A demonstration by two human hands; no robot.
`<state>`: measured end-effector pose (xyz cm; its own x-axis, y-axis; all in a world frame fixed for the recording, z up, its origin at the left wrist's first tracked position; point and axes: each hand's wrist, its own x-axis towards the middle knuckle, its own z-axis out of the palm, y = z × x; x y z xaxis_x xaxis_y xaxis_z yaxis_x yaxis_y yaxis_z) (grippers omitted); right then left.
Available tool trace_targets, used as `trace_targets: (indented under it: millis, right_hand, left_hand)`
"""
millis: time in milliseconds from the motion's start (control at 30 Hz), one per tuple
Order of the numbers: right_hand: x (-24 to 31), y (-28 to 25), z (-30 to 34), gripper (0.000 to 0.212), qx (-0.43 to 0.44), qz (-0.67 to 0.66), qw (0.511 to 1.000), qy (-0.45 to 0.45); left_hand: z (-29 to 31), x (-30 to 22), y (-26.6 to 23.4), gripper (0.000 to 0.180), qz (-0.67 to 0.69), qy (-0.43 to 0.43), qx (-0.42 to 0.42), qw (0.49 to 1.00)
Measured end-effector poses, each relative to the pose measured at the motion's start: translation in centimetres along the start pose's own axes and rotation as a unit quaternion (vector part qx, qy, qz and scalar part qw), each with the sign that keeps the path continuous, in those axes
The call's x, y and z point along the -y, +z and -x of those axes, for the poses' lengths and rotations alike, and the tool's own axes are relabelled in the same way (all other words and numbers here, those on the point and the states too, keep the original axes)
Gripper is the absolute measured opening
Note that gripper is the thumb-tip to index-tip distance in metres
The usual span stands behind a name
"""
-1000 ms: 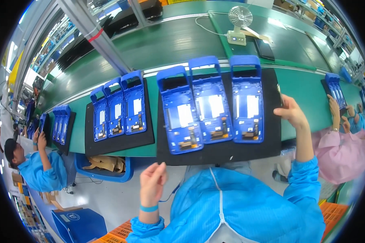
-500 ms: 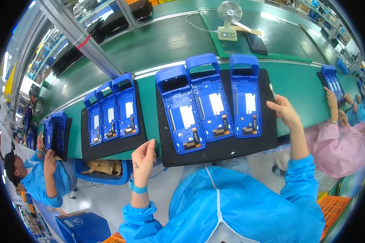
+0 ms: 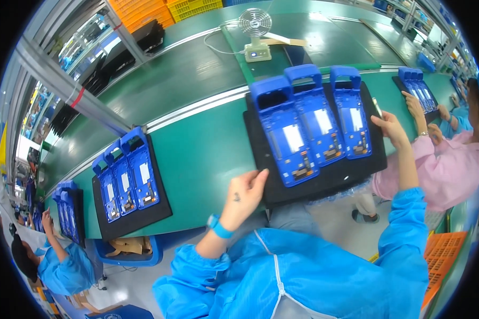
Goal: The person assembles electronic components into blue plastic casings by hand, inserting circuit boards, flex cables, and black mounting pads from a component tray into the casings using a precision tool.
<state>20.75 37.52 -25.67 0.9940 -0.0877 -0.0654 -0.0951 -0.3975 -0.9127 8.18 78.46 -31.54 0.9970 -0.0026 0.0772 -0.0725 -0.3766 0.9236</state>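
Note:
Three blue device housings [image 3: 287, 135], each with a looped frame at its far end and small boards and flex parts inside, lie side by side on a black mat [image 3: 274, 198]. My left hand [image 3: 245, 194] is closed at the mat's near-left edge, its thumb and forefinger touching it; whether a small part sits between them is hidden. At the mat's right edge, my right hand [image 3: 393, 131] is closed around a slim, pale tool [image 3: 377, 107], whose exact kind I cannot make out. A tiny white piece [image 3: 346, 177] rests on the mat's near part.
Another black mat [image 3: 138, 218] with three similar housings lies left on the green bench [image 3: 202, 143]. A small fan [image 3: 255, 26] and a dark flat device [image 3: 297, 56] stand beyond. Co-workers sit at both sides. A blue bin [image 3: 157, 255] is below, left.
The loaded mat has slid right along the bench, widening the gap to the left mat. Both my hands moved with it; my left hand now meets its edge. The view has shifted too.

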Motion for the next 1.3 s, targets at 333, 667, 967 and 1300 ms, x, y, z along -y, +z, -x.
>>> trace_targets:
  millis: [333,667,967,1300]
  right_hand:
    - [7.7,2.3,6.7,0.029,-0.192,0.117,0.972,0.062]
    - [11.8,1.2,9.0,0.018,-0.16,0.125,0.979,0.029]
    - [11.2,-0.2,5.4,0.026,0.039,0.019,0.991,-0.128]
    - [11.9,2.7,3.7,0.015,-0.104,0.223,0.939,-0.241]
  left_hand:
    - [2.9,-4.6,-7.1,0.032,0.029,0.119,0.05,0.991]
    - [2.1,-3.7,-6.6,0.022,0.146,0.071,0.016,0.987]
    - [4.8,-9.0,-6.3,0.02,0.206,-0.153,-0.077,0.963]
    - [8.5,-12.1,-1.6,0.028,0.166,-0.145,-0.271,0.937]
